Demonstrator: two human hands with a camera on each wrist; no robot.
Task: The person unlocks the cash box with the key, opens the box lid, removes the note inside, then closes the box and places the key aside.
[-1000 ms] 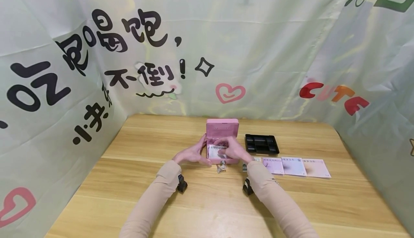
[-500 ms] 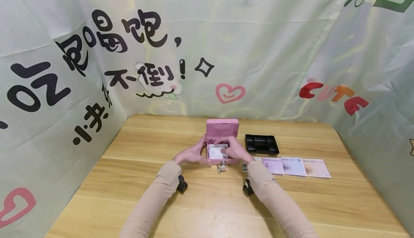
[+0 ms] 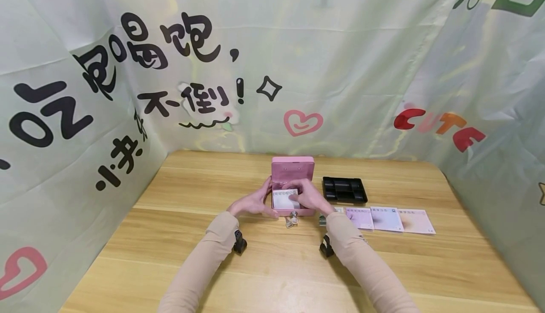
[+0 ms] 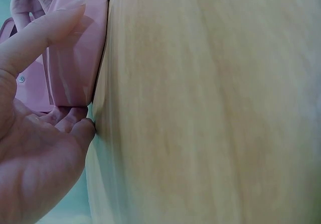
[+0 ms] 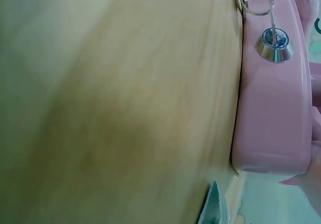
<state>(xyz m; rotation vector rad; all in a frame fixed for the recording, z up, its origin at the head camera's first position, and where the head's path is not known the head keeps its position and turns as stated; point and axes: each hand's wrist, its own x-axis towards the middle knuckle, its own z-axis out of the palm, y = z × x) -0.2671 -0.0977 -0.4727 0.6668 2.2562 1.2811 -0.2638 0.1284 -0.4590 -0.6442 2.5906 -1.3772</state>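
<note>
Pink cash box: on the counter [image 3: 272, 265], its lid [image 3: 292, 169] raised at the back.
Left hand [image 3: 253, 202]: gripping the pink cash box [image 5: 273, 113] at its left end, thumb along the front wall.
Right hand [image 3: 311, 196]: inside the box, fingers bent, thumb on a pale banknote [image 3: 283, 201]; whether it pinches the note cannot be told.
Lock [image 5: 276, 50]: silver, on the front wall, key inserted, ring [image 5: 258, 13] attached.
Tray [image 3: 345, 191]: black, compartmented, just right of the box.
Loose notes: purple note [image 3: 359, 218], blue note [image 3: 387, 219], pink note [image 3: 418, 221], in a row nearer the person than the tray.
</note>
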